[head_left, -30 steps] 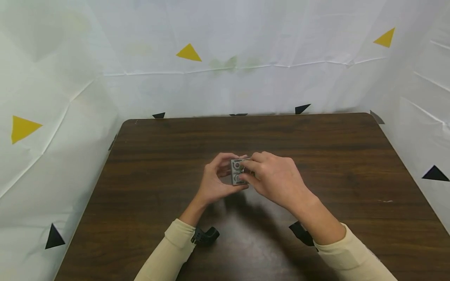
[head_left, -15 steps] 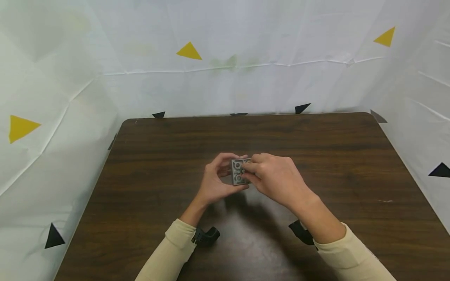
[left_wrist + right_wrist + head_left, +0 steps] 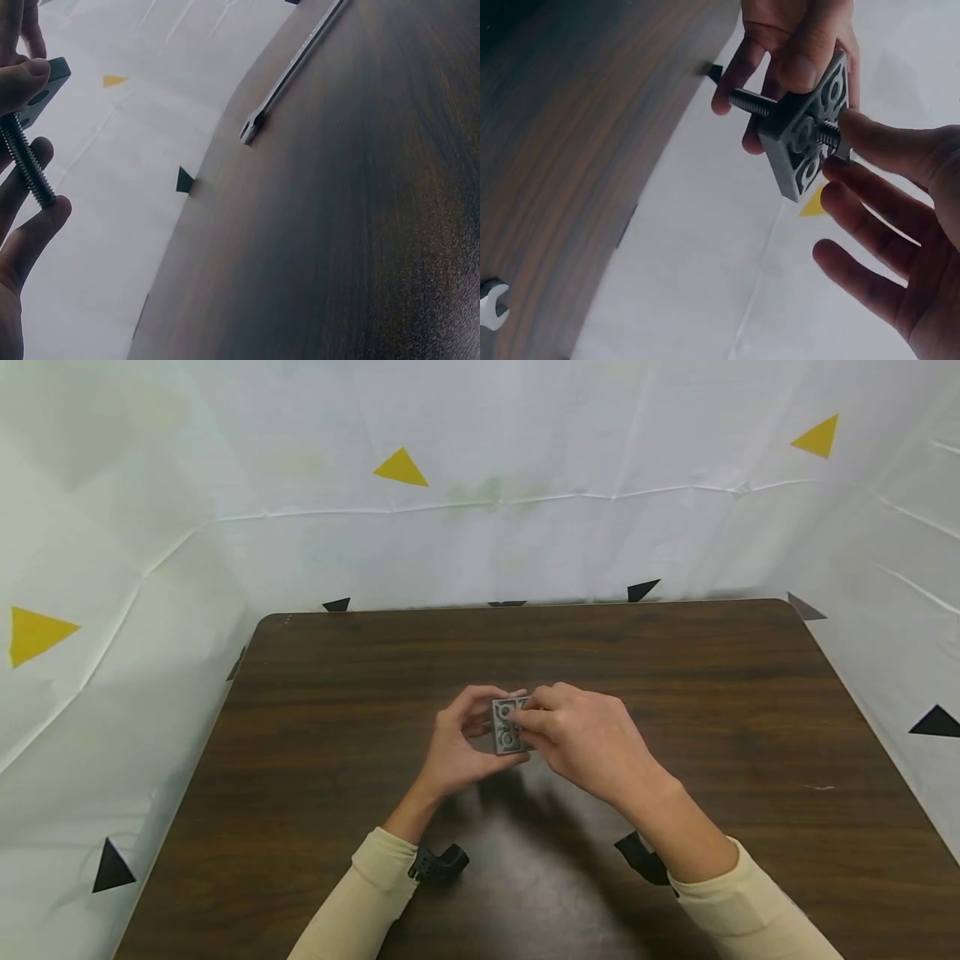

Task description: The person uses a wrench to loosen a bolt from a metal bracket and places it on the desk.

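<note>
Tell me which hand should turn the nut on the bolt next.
Right, probably. The right hand already pinches the nut on the bolt, while the left hand grips the grey plate steady.

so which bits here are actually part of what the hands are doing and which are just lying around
In use: grey plate, threaded bolt through it, nut, left hand, right hand.
Lying about: wrench on the table.
</note>
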